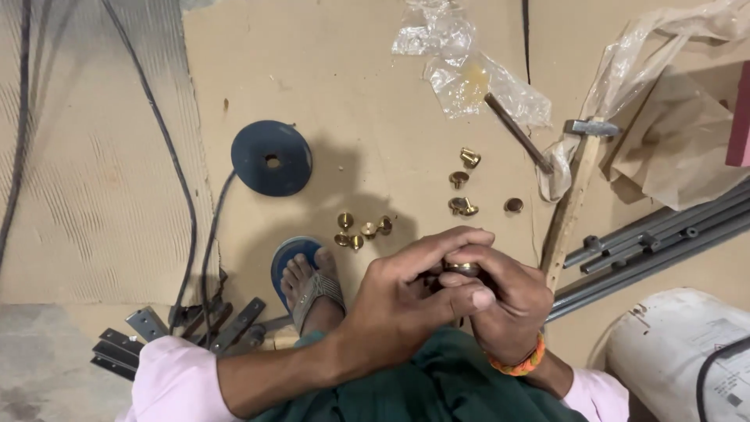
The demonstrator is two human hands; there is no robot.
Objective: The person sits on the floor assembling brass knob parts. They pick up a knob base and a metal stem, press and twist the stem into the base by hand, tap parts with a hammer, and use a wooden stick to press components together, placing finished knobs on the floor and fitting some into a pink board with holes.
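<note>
Both hands, left hand (pixel 406 301) and right hand (pixel 504 301), pinch one brass fitting (pixel 462 268) between their fingertips.

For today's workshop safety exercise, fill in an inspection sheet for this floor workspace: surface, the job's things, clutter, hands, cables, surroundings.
Surface: tan board floor, bare patches between parts.
Job's things: one brass fitting pinched between both hands; loose brass fittings lie in two groups ahead of the foot.
Clutter: hammer, metal rod, crumpled plastic bags, blue disc, flat metal brackets.
Hands: left hand and right hand closed together on the fitting.
Cables: black cables cross the floor at left.
Surroundings: grey metal tubes, white drum, sandalled foot.
</note>
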